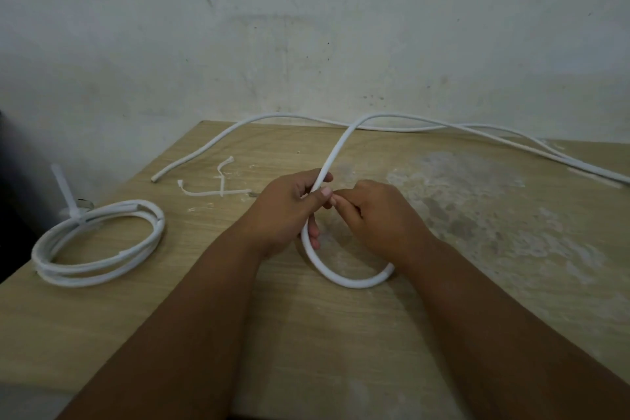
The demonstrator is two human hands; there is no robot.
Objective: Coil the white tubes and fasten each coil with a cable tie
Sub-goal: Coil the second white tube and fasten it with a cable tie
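Worked at a wooden tabletop (pixel 375 344) against a wall. Held a long tube (pixel 347 283), trailing in from far right, as a loop at centre. Had a tied coil (pixel 85 278) at near left. Wrapped left hand (pixel 286 211) round the tube; curled right hand (pixel 371 215) fingers against left thumb, grasp not discernible. Had two cable ties (pixel 211 194) beyond the coil.
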